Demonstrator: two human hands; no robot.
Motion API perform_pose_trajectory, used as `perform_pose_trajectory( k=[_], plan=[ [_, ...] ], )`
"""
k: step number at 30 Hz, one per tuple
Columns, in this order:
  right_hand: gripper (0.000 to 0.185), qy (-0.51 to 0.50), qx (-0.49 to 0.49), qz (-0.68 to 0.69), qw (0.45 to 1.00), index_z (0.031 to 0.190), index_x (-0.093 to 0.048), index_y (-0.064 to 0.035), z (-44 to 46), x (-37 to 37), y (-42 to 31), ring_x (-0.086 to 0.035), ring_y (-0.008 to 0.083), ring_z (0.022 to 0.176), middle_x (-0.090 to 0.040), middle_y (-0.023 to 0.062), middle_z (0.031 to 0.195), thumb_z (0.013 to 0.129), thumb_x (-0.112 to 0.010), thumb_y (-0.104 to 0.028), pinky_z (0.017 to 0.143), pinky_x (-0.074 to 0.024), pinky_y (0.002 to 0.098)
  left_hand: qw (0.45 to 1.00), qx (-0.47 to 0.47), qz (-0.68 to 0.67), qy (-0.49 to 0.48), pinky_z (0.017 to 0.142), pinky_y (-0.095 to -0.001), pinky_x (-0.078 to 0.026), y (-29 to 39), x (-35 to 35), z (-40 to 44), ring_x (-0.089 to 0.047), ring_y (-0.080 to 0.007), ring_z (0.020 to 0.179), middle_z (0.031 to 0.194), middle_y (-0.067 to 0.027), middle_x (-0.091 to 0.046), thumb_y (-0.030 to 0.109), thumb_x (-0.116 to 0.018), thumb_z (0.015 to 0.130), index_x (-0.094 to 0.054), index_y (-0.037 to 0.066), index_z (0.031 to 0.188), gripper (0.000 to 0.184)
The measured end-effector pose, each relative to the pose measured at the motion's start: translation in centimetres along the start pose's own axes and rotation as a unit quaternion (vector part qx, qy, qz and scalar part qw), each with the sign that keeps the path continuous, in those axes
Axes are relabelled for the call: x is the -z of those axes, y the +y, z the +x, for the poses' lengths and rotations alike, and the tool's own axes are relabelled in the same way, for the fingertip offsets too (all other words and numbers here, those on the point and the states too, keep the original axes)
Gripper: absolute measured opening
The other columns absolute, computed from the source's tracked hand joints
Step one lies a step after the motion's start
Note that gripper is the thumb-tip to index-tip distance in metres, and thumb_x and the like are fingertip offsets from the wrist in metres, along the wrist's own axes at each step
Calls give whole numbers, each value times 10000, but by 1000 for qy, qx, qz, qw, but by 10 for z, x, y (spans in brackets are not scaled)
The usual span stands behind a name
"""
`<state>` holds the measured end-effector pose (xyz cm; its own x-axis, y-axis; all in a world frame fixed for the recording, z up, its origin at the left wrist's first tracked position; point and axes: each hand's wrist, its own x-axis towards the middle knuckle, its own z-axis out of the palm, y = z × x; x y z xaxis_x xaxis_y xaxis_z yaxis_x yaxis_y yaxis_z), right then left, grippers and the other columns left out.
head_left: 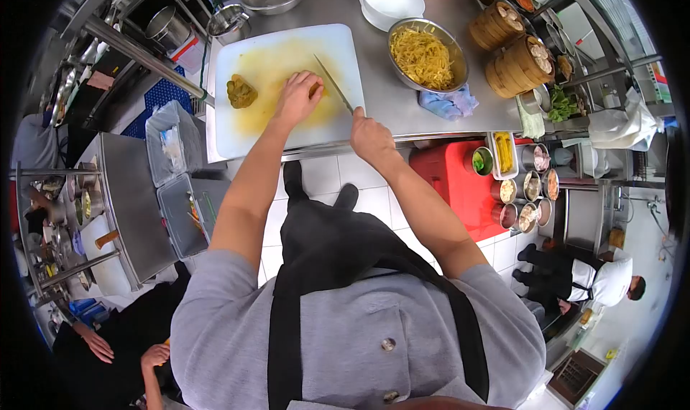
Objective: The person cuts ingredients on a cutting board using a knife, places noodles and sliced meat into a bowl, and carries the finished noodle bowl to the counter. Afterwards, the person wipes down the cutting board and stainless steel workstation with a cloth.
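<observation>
My left hand rests on the yellow-stained white cutting board, its fingers curled over a brownish-green piece of pickled vegetable that is mostly hidden beneath them. In my right hand is the handle of a kitchen knife; its long blade slants up and left, just right of my left fingers. Another lumpy, olive-brown pickled vegetable lies on the board's left side. To the right, a metal bowl is filled with yellowish shreds, with a blue-purple cloth against its base.
Behind the metal bowl stands a white bowl. Bamboo steamers sit on the counter's right. Below are a red box and several small metal containers. Plastic bins stand left. Other people are at both sides, one in white.
</observation>
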<state>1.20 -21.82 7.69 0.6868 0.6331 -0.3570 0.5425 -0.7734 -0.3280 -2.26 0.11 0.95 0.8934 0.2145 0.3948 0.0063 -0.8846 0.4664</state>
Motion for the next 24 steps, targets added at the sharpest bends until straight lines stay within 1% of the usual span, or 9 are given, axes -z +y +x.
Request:
perform_pose_trajectory(
  k=[2,5,9,11,12,14,18,20,24],
  plan=[
    [286,6,3,-19,1000,1177,-488,57,0,3,-3,-702,471,945,-692,332,987,928,-464,-83,844,-565,529,999,-8,-37,27,926,-418,-468,-5,-5,-3,-593,-289,1047,1052,-66,-654,133,-676,887,-674,87,987,110],
    [279,-16,24,-22,999,1171,-488,66,0,2,-2,-709,469,912,-698,323,965,930,-459,-72,825,-570,534,1000,-9,-4,28,926,-415,-467,1,-3,-4,-589,-291,1049,1060,-61,-654,129,-677,885,-672,84,982,107],
    [282,-9,13,-24,1000,1171,-486,75,-1,5,2,-713,465,891,-701,317,943,927,-461,-65,819,-573,538,1000,-5,-5,20,926,-418,-468,-4,-5,-3,-591,-294,1043,1056,-64,-655,123,-675,884,-666,82,974,99],
    [281,39,-9,1,999,1167,-483,83,3,-7,9,-714,463,894,-701,314,947,940,-455,-80,817,-575,535,999,-15,-32,38,928,-418,-467,-9,-8,-4,-592,-294,1043,1053,-70,-655,119,-670,884,-653,76,959,88],
    [281,41,-6,-1,999,1167,-483,83,7,-7,10,-714,463,894,-701,314,947,940,-455,-80,817,-575,535,999,-15,-31,42,928,-418,-467,-9,-7,-1,-592,-294,1043,1053,-70,-655,119,-670,884,-653,76,959,88],
    [235,33,-3,-42,999,1137,-483,62,10,-11,9,-717,450,904,-703,311,965,951,-461,-81,818,-581,515,998,-16,-39,41,928,-415,-468,-7,-5,-3,-591,-294,1038,1050,-76,-655,113,-664,885,-641,73,944,74],
    [188,25,-17,-43,999,1114,-478,35,5,-3,-7,-721,435,916,-708,298,982,958,-472,-70,824,-586,494,998,-16,-48,46,928,-412,-468,-10,-8,-4,-592,-293,1038,1048,-75,-655,107,-661,883,-641,76,939,67],
    [253,58,4,-84,995,1163,-461,59,8,-10,-6,-723,442,836,-699,304,892,945,-446,-69,749,-596,504,998,-4,-40,38,930,-414,-468,-7,-7,-5,-592,-294,1041,1045,-74,-656,103,-662,877,-643,81,940,69],
    [155,22,-6,-54,998,1094,-472,18,12,-15,-5,-727,418,911,-712,291,965,957,-471,-54,813,-594,478,998,-11,-40,42,920,-418,-474,-10,-10,-3,-593,-296,1037,1041,-72,-657,107,-663,874,-643,79,940,75]
  ],
)
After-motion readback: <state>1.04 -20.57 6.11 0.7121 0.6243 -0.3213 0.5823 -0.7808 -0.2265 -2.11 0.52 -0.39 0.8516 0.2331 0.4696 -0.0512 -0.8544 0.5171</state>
